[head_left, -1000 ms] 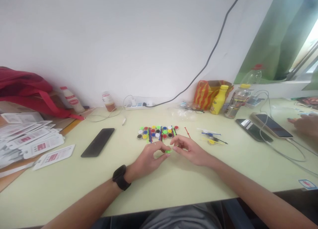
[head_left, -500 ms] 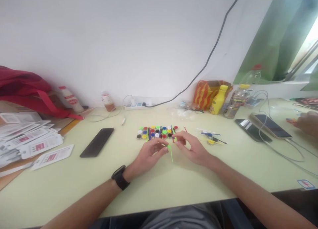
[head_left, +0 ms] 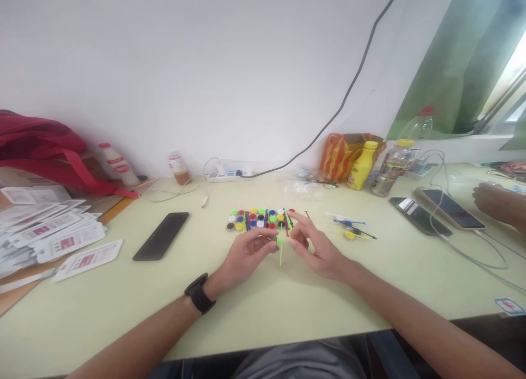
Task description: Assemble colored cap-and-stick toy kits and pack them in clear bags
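Note:
In the head view, my left hand [head_left: 251, 256] pinches a thin bright green plastic stick [head_left: 280, 253] between thumb and fingertips. The stick stands nearly upright, with a wider green part at the fingers. My right hand [head_left: 318, 250] is just to the right of it, index finger stretched forward and thumb apart, with nothing visible in it. Behind both hands lie rows of coloured round discs [head_left: 260, 224], with bundles of thin coloured sticks [head_left: 246, 221] between them. My fingers partly hide the right end of these rows.
Loose coloured sticks [head_left: 349, 223] lie to the right, near two phones [head_left: 454, 209] with cables. Another phone [head_left: 161, 236] and a pile of printed tags [head_left: 69, 231] are on the left. Bottles [head_left: 362, 165] and a striped bag [head_left: 333, 157] stand by the wall. Another person's hand [head_left: 499, 201] is far right.
My right hand has drawn slightly away from the green stick and its index finger has straightened. The stick has turned more upright in my left hand. The other person's hand has shifted left.

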A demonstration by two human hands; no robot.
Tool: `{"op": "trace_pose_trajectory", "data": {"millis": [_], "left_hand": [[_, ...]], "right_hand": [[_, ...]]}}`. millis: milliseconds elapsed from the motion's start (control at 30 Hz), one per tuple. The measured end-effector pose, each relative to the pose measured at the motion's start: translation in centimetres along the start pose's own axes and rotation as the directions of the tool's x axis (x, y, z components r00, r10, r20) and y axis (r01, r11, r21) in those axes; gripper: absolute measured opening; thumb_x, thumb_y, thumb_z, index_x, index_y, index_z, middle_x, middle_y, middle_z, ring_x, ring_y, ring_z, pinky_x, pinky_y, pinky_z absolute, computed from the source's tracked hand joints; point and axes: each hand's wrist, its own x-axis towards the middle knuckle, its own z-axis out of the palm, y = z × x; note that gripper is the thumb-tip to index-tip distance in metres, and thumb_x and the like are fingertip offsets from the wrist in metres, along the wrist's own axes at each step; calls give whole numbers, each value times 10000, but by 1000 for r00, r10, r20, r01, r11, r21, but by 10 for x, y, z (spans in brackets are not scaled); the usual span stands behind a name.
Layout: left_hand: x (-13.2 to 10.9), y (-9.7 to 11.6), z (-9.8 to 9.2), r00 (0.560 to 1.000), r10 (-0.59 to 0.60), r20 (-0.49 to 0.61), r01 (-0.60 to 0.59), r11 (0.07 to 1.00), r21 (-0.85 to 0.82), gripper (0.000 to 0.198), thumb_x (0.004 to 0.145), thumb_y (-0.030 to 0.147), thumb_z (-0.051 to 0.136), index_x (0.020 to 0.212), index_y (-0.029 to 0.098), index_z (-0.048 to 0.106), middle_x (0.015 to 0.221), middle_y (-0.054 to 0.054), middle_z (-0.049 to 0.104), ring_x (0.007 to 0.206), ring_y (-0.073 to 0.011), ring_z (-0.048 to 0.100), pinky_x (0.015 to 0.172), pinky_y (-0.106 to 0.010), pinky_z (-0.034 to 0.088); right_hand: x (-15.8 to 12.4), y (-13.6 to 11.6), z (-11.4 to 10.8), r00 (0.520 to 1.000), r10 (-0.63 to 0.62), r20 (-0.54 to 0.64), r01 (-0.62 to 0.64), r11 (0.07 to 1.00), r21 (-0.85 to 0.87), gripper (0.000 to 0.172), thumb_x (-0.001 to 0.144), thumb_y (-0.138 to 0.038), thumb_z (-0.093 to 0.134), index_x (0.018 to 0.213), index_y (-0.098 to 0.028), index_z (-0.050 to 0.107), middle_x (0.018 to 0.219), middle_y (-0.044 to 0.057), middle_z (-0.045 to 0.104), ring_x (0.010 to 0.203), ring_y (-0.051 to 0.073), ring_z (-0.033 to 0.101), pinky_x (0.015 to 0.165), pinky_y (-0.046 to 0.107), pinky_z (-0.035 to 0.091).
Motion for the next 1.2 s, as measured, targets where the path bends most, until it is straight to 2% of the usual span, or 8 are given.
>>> {"op": "trace_pose_trajectory", "data": {"millis": [100,167,233,400,567,833,1033,1200], "left_hand": [[0,2,1,1000,-4,-9,4,1000,-2,273,921,334,761,1132,167,713,1035,-89,750,929,-216,736,863,-351,616],[0,3,1,1000,-7,-28,7,1000,22,282,914,341,768,1129,166,714,1013,-89,754,915,-218,738,855,-352,618],[0,3,1,999,-12,-49,14,999,44,284,913,341,769,1130,166,713,1001,-89,755,909,-217,737,851,-350,618],[-1,-1,-1,999,13,-47,-9,997,81,253,927,322,755,1133,180,713,1042,-80,748,949,-208,724,884,-345,609],[-1,-1,-1,999,33,-33,-29,994,108,235,934,309,749,1133,188,720,1093,-80,743,1010,-206,707,941,-343,587],[6,6,-8,987,-109,-117,91,985,-149,302,885,354,805,1126,187,732,1079,-77,747,978,-201,701,954,-375,582],[6,10,-14,973,-223,-53,186,905,-383,297,877,331,816,1137,196,773,1094,-73,763,1024,-196,705,1031,-366,536],[5,9,-17,967,-256,-5,227,867,-443,271,883,300,808,1130,193,780,1144,-83,756,1080,-206,696,1044,-359,525]], "right_hand": [[2,-6,-2,992,91,83,-97,993,62,387,1034,-568,472,1074,-236,667,836,38,588,672,169,498,682,330,474],[5,-8,-6,962,145,231,-182,972,148,629,1054,-629,349,646,-206,572,626,15,497,589,151,441,655,323,443],[8,-8,-8,936,156,315,-233,946,224,739,1057,-661,272,492,-207,413,519,1,392,536,134,383,609,313,395],[12,-7,-10,973,159,169,-206,928,309,586,1004,-663,478,661,-189,522,628,-7,465,595,129,412,581,286,341],[12,-10,-9,972,191,135,-224,925,306,459,945,-593,644,768,-183,534,683,-30,471,625,113,413,592,260,338],[12,-3,-15,976,214,34,-216,943,252,390,964,-573,624,894,-191,590,743,-17,490,637,121,425,571,258,336],[12,1,-16,982,190,23,-191,965,182,369,977,-551,612,895,-191,610,789,6,542,689,140,471,614,271,381],[11,-1,-17,986,165,12,-165,976,144,350,994,-529,591,903,-191,613,807,20,569,717,152,499,643,281,418]]}}
